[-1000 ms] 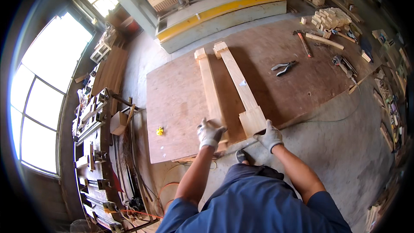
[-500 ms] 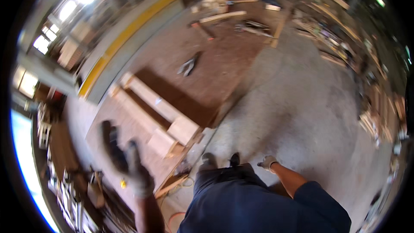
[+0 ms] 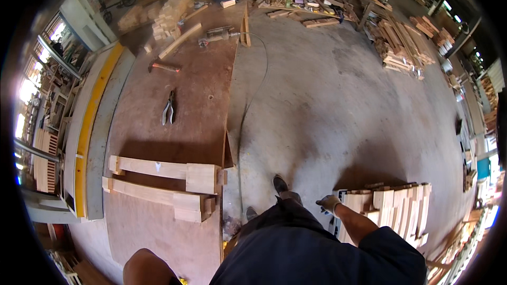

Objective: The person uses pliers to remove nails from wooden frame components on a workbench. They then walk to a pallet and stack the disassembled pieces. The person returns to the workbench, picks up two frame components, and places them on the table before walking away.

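Observation:
My right hand, in a light work glove with dark fingertips, hangs low by the near edge of a stack of pale wooden pieces. Its fingers look loosely apart, and nothing shows in them. Of my left arm only a bent part shows at the lower edge; that hand is out of view. Two long wooden pieces, the farther one and the nearer one, lie side by side on the brown worktable, with thick blocks at their right ends. Beyond them lie pliers with grey handles.
A hammer, a wooden strip and a power tool with a trailing hose lie farther up the table. Small wood blocks are heaped behind. Left runs a yellow-edged metal beam. More lumber is piled far right.
My view has swung right, bringing the wood stack beside my right hand into sight. My gloved left hand, earlier raised over the table, has dropped out of view.

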`<state>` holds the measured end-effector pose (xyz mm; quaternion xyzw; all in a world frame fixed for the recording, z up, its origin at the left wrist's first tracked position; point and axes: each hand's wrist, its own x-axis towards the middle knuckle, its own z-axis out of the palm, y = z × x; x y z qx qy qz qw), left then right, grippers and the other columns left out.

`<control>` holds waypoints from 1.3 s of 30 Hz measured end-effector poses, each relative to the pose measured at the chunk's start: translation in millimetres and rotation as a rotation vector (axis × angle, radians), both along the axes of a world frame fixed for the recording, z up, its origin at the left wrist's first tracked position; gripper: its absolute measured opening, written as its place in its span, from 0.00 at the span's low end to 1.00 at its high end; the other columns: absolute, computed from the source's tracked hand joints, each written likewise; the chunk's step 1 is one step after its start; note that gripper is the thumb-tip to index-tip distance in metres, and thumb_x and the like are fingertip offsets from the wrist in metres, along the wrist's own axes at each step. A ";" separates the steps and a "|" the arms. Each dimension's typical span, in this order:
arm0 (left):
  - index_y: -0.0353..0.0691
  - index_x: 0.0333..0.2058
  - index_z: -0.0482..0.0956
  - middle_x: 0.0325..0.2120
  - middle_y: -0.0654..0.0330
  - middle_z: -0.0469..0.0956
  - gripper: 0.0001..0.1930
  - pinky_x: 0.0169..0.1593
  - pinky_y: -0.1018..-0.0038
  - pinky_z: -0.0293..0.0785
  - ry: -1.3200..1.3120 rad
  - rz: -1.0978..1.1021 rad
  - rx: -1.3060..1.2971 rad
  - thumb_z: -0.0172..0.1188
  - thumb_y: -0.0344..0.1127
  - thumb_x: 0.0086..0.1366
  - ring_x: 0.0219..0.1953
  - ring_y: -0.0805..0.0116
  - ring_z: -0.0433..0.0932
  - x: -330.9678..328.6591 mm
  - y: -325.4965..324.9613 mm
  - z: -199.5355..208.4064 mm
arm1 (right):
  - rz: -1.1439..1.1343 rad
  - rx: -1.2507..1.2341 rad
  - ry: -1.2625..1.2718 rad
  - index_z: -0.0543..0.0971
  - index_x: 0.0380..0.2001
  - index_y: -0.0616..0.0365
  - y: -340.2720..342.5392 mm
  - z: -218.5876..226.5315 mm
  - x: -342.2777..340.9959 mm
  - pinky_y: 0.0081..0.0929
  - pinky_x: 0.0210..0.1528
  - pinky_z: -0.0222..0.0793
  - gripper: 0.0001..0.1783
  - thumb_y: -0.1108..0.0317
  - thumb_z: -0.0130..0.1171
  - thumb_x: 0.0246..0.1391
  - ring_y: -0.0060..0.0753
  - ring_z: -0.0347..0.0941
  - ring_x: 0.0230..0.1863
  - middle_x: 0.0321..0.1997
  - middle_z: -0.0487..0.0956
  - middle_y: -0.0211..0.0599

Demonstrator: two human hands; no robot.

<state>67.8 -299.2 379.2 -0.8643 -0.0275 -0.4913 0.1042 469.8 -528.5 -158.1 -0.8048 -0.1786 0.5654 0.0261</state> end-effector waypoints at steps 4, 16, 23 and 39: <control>0.34 0.64 0.66 0.62 0.49 0.70 0.26 0.61 0.60 0.72 -0.010 -0.086 0.007 0.55 0.41 0.73 0.60 0.57 0.72 -29.4 -13.8 0.9 | -0.049 -0.013 0.028 0.83 0.41 0.65 -37.8 18.7 -55.9 0.31 0.30 0.82 0.22 0.54 0.70 0.57 0.35 0.82 0.31 0.33 0.84 0.42; 0.35 0.62 0.69 0.58 0.49 0.73 0.24 0.59 0.61 0.73 -0.030 -0.248 0.040 0.56 0.40 0.73 0.57 0.58 0.74 -58.4 -41.7 4.2 | -0.252 0.050 -0.034 0.84 0.40 0.62 -80.3 44.6 -93.1 0.30 0.30 0.81 0.23 0.50 0.71 0.55 0.33 0.82 0.30 0.33 0.84 0.40; 0.35 0.61 0.70 0.56 0.50 0.74 0.23 0.58 0.62 0.74 -0.035 -0.293 0.038 0.57 0.40 0.73 0.55 0.58 0.75 -54.1 -43.4 1.4 | -0.267 0.070 -0.010 0.84 0.41 0.62 -85.0 40.2 -91.8 0.30 0.29 0.80 0.24 0.50 0.70 0.56 0.33 0.82 0.30 0.33 0.85 0.40; 0.35 0.58 0.74 0.51 0.50 0.79 0.20 0.56 0.63 0.75 -0.028 -0.343 -0.055 0.58 0.39 0.72 0.52 0.59 0.78 59.1 10.7 -30.9 | -0.326 -0.006 0.039 0.83 0.44 0.68 -90.9 -3.2 -17.8 0.32 0.33 0.83 0.31 0.47 0.71 0.54 0.35 0.83 0.32 0.37 0.85 0.43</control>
